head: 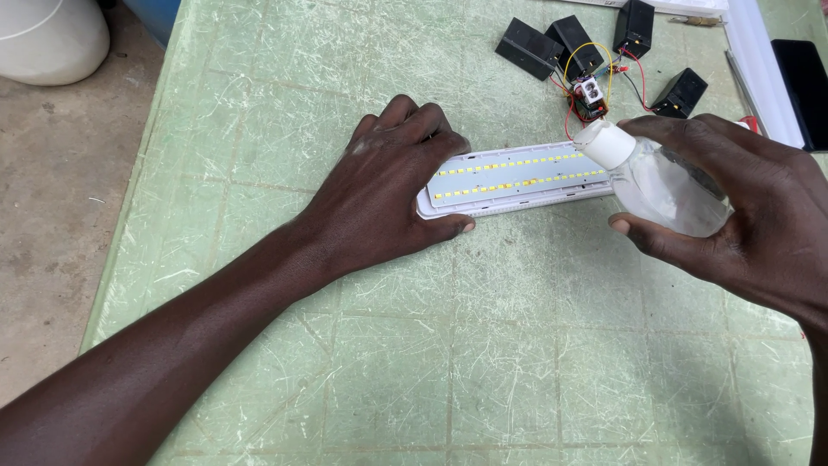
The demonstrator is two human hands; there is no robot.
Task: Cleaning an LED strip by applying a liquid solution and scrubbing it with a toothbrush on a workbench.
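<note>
On the green counter, the LED light panel lies with its long axis running left to right between both hands. Left hand lies flat, fingers spread over the panel's left end, gripping nothing. Right hand is wrapped around a clear bottle, its white cap tipped over the panel's right end.

Looks like an informal electronics repair workshop: scratched green table on bare concrete floor, black battery blocks wired with red and yellow leads to a small circuit board just beyond the right hand.
</note>
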